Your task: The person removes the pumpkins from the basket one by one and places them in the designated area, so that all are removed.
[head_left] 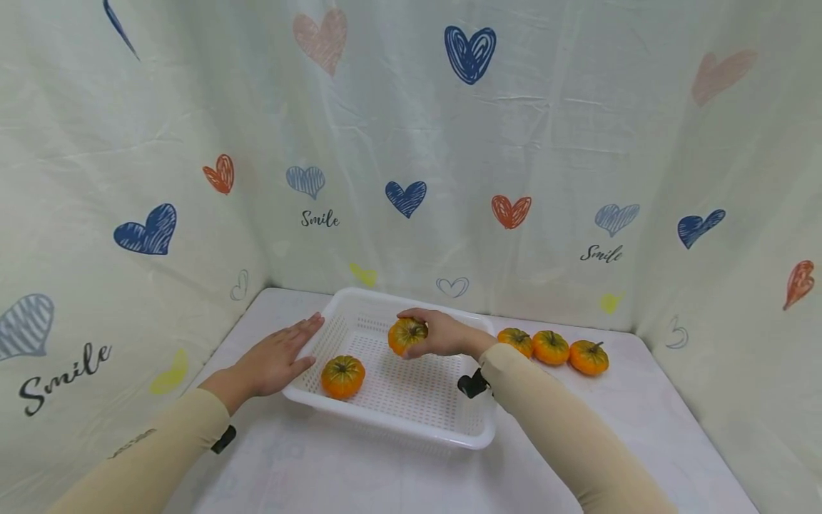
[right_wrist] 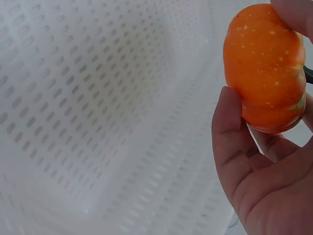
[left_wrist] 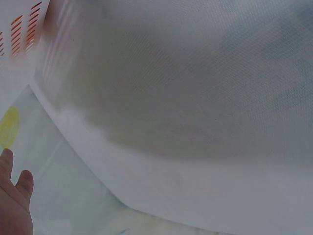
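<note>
My right hand (head_left: 442, 334) grips a small orange and green pumpkin (head_left: 407, 336) over the white plastic basket (head_left: 398, 422). In the right wrist view fingers and thumb curl round this pumpkin (right_wrist: 264, 68), with the basket's slotted wall (right_wrist: 112, 98) beside it. A second pumpkin (head_left: 343, 377) sits inside the basket at the left end. At the basket's left rim my left hand (head_left: 272, 359) lies with straight fingers, holding nothing. The left wrist view shows only part of the left hand (left_wrist: 14, 200), near the underside of the basket.
Three more small pumpkins stand in a row right of the basket: a left one (head_left: 516, 341), a middle one (head_left: 550, 348) and a right one (head_left: 589, 357). A white-covered table (head_left: 270, 457) bears everything. Curtains (head_left: 411, 128) printed with hearts close off the back and sides.
</note>
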The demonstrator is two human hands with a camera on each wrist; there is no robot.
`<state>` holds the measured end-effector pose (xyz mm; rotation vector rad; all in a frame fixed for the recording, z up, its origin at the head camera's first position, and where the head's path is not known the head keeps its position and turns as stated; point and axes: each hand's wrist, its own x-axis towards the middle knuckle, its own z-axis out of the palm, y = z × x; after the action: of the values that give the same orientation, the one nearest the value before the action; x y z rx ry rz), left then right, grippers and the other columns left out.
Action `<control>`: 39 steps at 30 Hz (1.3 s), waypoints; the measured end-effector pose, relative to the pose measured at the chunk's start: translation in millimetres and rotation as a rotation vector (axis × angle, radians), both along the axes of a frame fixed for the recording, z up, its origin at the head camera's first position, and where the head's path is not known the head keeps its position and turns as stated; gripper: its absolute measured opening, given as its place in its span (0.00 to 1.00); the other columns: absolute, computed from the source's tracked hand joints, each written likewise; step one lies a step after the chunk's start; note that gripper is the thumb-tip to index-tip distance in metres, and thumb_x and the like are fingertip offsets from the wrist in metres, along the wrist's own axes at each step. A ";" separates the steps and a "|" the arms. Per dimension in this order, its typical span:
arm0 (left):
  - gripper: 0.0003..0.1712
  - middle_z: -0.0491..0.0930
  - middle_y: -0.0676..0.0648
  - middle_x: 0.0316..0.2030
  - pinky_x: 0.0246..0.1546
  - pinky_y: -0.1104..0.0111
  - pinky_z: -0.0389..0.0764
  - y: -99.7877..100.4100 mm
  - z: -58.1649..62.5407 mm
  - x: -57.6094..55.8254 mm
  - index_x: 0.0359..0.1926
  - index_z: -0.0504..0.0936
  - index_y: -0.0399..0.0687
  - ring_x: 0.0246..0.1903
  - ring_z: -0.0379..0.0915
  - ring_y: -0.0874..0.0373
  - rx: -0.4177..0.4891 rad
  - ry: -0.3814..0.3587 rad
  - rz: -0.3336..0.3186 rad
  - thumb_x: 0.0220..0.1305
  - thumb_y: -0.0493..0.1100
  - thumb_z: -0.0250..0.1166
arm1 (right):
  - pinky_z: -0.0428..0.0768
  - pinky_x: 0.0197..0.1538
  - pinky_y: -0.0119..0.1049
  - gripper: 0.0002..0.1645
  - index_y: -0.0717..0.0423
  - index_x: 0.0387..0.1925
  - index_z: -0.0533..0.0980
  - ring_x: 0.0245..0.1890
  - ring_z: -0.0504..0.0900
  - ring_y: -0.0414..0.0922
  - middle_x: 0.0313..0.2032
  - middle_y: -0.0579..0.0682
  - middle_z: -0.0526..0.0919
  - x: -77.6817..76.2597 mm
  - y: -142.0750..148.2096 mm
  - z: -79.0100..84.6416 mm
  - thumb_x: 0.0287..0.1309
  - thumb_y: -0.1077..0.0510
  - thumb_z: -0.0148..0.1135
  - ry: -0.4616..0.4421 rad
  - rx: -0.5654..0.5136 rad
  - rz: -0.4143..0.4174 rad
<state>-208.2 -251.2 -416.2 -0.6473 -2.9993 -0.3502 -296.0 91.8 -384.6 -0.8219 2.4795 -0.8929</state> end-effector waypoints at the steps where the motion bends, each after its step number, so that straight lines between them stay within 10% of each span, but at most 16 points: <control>1: 0.43 0.51 0.40 0.77 0.70 0.43 0.53 -0.3 -0.2 -0.1 0.78 0.50 0.42 0.73 0.50 0.39 0.000 -0.002 0.002 0.73 0.54 0.56 | 0.77 0.56 0.38 0.46 0.42 0.71 0.66 0.50 0.75 0.44 0.59 0.43 0.74 0.0 0.3 1.9 0.51 0.49 0.77 -0.004 -0.013 -0.001; 39: 0.42 0.50 0.41 0.77 0.70 0.44 0.54 -1.2 -2.7 -1.4 0.78 0.49 0.42 0.73 0.50 0.40 -0.006 0.002 0.005 0.73 0.54 0.56 | 0.79 0.53 0.42 0.51 0.36 0.74 0.62 0.53 0.74 0.49 0.65 0.47 0.70 30.1 79.1 55.0 0.51 0.47 0.78 0.070 -0.151 -0.055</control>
<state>-209.6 -252.4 -418.9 -0.6399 -3.0008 -0.3402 -265.8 170.8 -329.7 -0.8509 2.5294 -1.0998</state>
